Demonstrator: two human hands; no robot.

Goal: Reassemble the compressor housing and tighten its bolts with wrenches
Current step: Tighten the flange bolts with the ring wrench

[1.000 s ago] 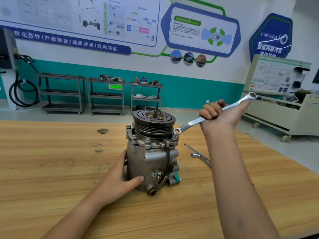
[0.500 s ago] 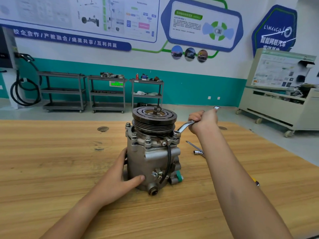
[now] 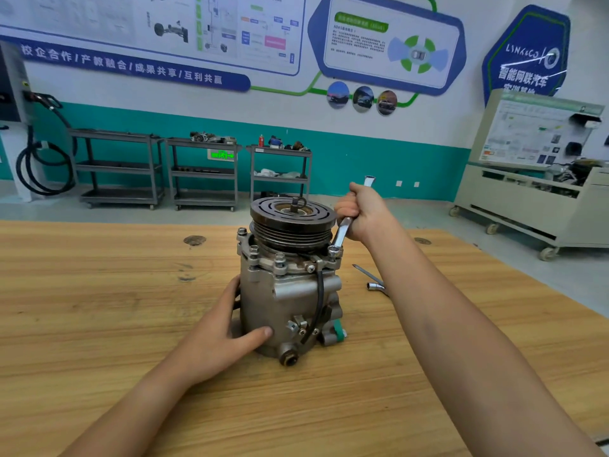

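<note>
A grey metal compressor (image 3: 290,291) stands upright on the wooden table (image 3: 99,308), its dark grooved pulley (image 3: 291,222) on top. Several bolts ring the flange under the pulley. My left hand (image 3: 220,338) wraps around the lower left of the housing, thumb across its front. My right hand (image 3: 365,212) grips a silver ring wrench (image 3: 341,234). The wrench's ring end sits on the bolt (image 3: 334,250) at the right of the flange, and its shaft slopes up and back past the pulley.
A second metal tool (image 3: 374,282) lies on the table right of the compressor, partly hidden by my right forearm. Three grey shelf carts (image 3: 204,173) stand along the teal wall. A cream training bench on wheels (image 3: 540,199) stands at the right.
My right hand has swung the wrench handle from far right round toward the back, close to the pulley, with the ring end staying on the right flange bolt. My left hand has not moved.
</note>
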